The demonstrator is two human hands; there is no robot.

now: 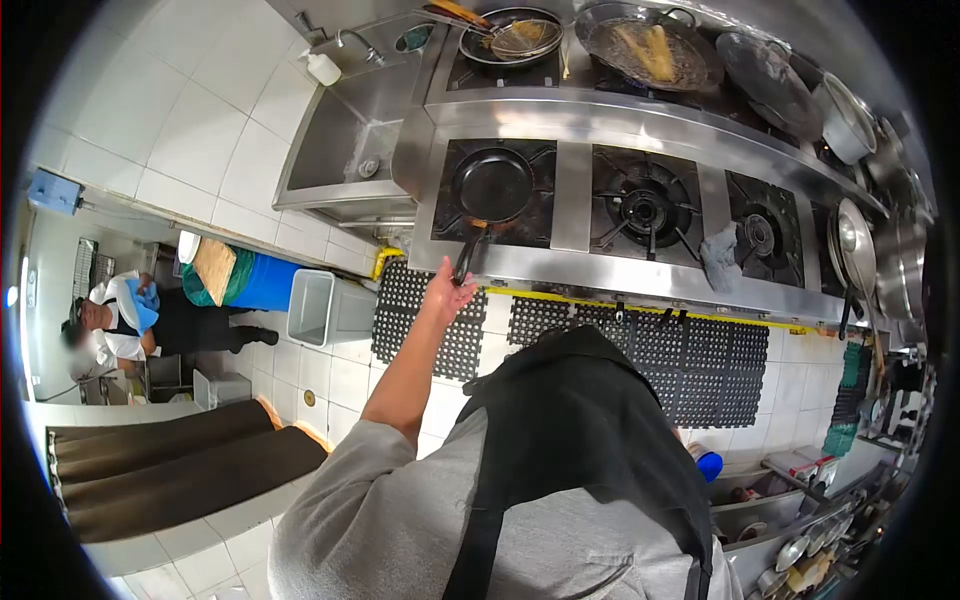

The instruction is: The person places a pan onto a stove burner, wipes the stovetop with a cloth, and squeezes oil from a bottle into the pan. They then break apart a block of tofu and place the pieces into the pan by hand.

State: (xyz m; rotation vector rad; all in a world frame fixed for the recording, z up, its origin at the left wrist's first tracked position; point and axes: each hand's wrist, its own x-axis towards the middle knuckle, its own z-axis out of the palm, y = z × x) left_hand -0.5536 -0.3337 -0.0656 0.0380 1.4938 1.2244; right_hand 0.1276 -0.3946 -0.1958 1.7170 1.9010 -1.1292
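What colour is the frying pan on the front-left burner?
The frying pan is black; it shows best in the head view.

A bin (356, 312) is set beside a blue barrel (270, 283). A bottle (322, 68) is seen by the sink (335, 150). Mats (715, 372) are laid on the floor (350, 395).

I wear a heather-grey shirt (375, 500) of soft-looking cloth, its left sleeve (350, 470) short and loose, ending near the elbow. Over it hangs a plain black apron (590, 420), its top edge curving across my front. Two black straps (475, 560) run up over the grey. My left forearm (415, 360) and hand (446, 298) are bare.
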